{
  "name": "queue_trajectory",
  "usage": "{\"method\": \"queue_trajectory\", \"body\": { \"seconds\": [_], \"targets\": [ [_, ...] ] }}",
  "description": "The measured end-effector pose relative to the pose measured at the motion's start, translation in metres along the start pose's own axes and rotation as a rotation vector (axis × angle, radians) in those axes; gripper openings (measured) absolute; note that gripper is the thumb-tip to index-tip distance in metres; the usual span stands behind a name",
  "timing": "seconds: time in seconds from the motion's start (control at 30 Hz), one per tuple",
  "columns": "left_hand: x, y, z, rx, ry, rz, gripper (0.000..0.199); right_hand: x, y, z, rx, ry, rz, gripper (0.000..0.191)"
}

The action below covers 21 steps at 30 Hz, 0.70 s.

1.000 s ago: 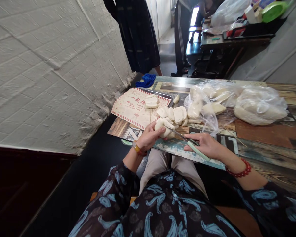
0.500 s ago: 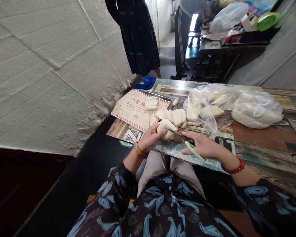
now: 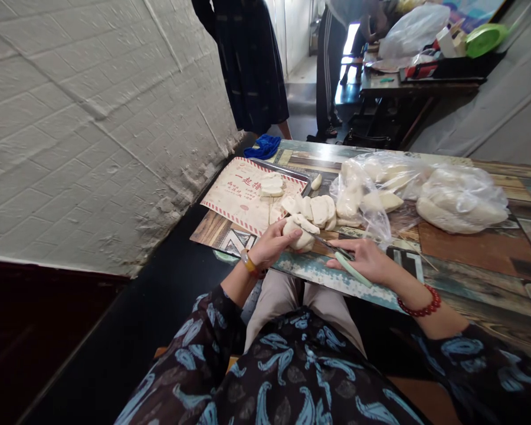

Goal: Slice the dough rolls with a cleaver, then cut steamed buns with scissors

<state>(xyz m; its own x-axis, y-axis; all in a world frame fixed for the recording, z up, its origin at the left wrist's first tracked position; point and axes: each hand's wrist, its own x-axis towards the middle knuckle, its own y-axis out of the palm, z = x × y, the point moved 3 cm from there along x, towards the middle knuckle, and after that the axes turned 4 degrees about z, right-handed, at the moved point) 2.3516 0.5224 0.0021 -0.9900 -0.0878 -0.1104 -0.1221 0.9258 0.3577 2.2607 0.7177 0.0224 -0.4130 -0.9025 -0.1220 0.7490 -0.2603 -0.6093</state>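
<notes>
My left hand [image 3: 273,243] is closed round a pale steamed bun [image 3: 298,239] at the table's near edge. In my right hand [image 3: 365,261] are scissors [image 3: 349,268] with light green handles, their blades reaching left into the bun. A cut flap stands up along the bun's top. Just beyond it lies a row of cut white slices [image 3: 319,209]. More slices [image 3: 272,184] are stacked on a printed paper sheet [image 3: 230,192] that covers part of a metal tray [image 3: 287,170].
Plastic bags [image 3: 462,195] of whole buns sit on the right of the patterned table [image 3: 464,248]. A blue cloth [image 3: 263,146] lies at the far left corner. Two people stand beyond, near a cluttered table [image 3: 425,87]. A white brick-pattern wall [image 3: 92,118] runs along the left.
The scissors have cut further, and the flap on the bun's top now stands more apart. The scissor handles have closed together and shifted slightly right.
</notes>
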Motion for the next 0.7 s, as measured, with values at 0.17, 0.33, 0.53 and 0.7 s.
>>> {"method": "queue_trajectory", "body": {
  "seconds": [0.17, 0.33, 0.53, 0.7],
  "targets": [
    [0.0, -0.004, 0.002, -0.033, -0.004, -0.047, 0.055, 0.0, 0.0, -0.005, 0.013, 0.02, 0.009, 0.052],
    [-0.004, -0.01, 0.005, -0.056, -0.011, -0.06, 0.052, 0.001, -0.001, -0.008, -0.043, 0.043, 0.06, 0.06],
    [-0.004, -0.008, 0.008, -0.024, -0.013, -0.015, 0.051, 0.008, -0.001, -0.003, -0.126, 0.042, 0.077, 0.063],
    [-0.002, -0.008, 0.008, -0.002, -0.004, -0.008, 0.051, 0.017, 0.002, 0.004, -0.108, 0.016, 0.087, 0.06]
  ]
}}
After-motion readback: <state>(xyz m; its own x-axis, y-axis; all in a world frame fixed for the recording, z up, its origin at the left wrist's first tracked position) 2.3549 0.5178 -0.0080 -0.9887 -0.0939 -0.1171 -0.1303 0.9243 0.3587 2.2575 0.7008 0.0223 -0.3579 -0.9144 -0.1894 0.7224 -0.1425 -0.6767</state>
